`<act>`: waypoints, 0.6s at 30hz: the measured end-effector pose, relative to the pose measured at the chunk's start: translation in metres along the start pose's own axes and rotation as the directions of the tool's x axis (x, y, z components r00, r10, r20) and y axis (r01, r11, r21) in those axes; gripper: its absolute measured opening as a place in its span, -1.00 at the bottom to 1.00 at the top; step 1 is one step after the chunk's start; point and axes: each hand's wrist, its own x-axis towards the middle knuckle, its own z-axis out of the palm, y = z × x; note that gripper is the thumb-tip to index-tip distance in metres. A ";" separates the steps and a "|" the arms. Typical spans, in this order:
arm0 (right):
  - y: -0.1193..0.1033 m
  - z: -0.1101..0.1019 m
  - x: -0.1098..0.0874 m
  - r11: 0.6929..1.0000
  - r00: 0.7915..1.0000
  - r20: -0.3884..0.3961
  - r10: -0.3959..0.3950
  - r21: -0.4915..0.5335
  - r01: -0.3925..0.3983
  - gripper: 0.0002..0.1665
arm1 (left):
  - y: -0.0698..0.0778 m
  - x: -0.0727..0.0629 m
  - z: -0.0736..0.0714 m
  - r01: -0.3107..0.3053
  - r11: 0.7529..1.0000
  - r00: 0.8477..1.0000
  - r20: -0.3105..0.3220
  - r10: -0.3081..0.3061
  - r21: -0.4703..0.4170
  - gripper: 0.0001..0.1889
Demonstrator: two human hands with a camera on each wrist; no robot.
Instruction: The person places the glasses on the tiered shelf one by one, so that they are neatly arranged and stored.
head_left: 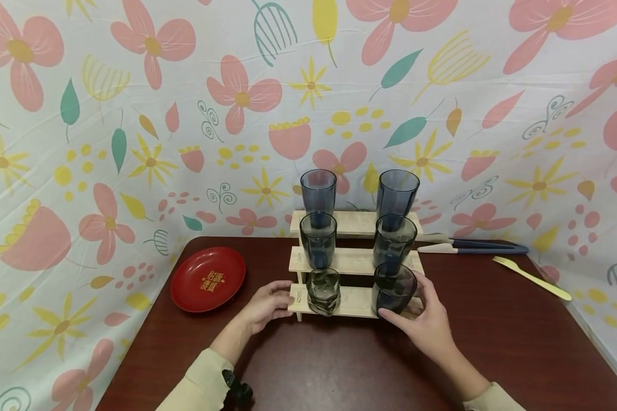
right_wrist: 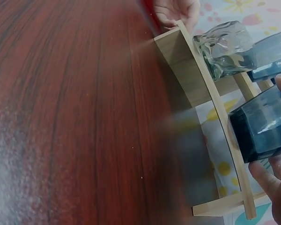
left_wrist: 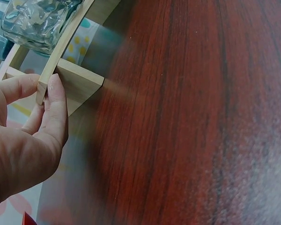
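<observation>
A three-tier wooden rack stands on the dark reddish table, with two glasses on each tier. At its lowest tier, my left hand pinches the left end of the board between thumb and fingers. My right hand grips a short blue glass at the right of that tier, thumb on the near side and fingers around the far side. A crinkled clear-grey glass sits at the tier's left. Behind it are a middle-tier glass and a tall blue glass.
A red plate with gold characters lies left of the rack. To the right are a navy utensil with pale ends, like tongs, and a yellow fork. A flower-patterned cloth hangs close behind the rack.
</observation>
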 end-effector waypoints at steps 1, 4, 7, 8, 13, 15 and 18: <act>0.005 0.000 0.000 1.000 1.000 0.004 0.003 0.002 -0.003 0.23 | 0.000 0.000 0.000 0.000 1.000 1.000 0.000 0.000 0.000 -0.38; 0.019 0.000 0.000 1.000 1.000 0.018 0.019 -0.009 -0.019 0.26 | 0.000 0.001 0.000 -0.001 1.000 1.000 -0.001 0.001 0.001 -0.38; 0.032 -0.002 0.000 0.999 0.999 0.040 0.033 0.019 -0.034 0.26 | 0.000 0.002 0.001 -0.004 1.000 1.000 -0.001 0.004 0.006 -0.39; 0.034 -0.003 0.000 0.999 0.998 0.050 0.035 0.038 -0.037 0.24 | 0.000 0.002 0.001 -0.007 1.000 1.000 -0.001 0.007 0.012 -0.39; 0.042 -0.010 0.000 0.993 0.996 0.091 -0.014 0.121 0.002 0.08 | 0.002 0.003 -0.001 -0.040 0.996 0.999 0.003 0.040 0.074 -0.40; 0.045 -0.014 0.001 0.988 0.992 0.086 -0.093 0.130 0.082 -0.02 | 0.004 0.003 -0.003 -0.050 0.994 0.999 -0.002 0.050 0.095 -0.41; 0.049 -0.020 0.004 0.973 0.979 0.053 -0.199 0.129 0.191 -0.19 | 0.008 0.003 -0.006 -0.065 0.992 0.998 -0.016 0.067 0.107 -0.44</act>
